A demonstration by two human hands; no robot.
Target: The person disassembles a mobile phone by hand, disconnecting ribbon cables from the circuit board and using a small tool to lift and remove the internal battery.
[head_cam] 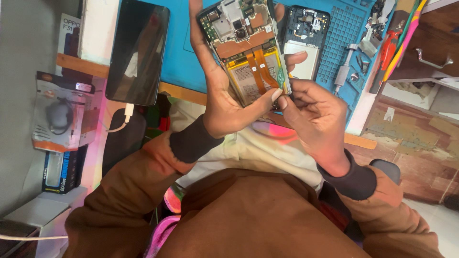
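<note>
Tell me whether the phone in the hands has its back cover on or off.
Off. The phone shows its bare circuit board, battery and orange ribbon cables; the left hand cradles it while the right hand pinches its lower edge.

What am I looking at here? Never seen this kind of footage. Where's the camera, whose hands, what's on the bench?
There is no machine here: the one camera sits on a person's head and looks down over their brown sleeves at their own two bare hands.

The left hand holds an opened smartphone with its back cover off, so the circuit board, battery and orange flex cables show. The right hand pinches at the phone's lower edge, at a small green tab.

Beyond the hands lies a blue repair mat. On it rest a second opened phone, a dark phone lying screen up with a white cable plugged in, and a silver screwdriver. Boxed accessories sit at the picture's left edge.
</note>
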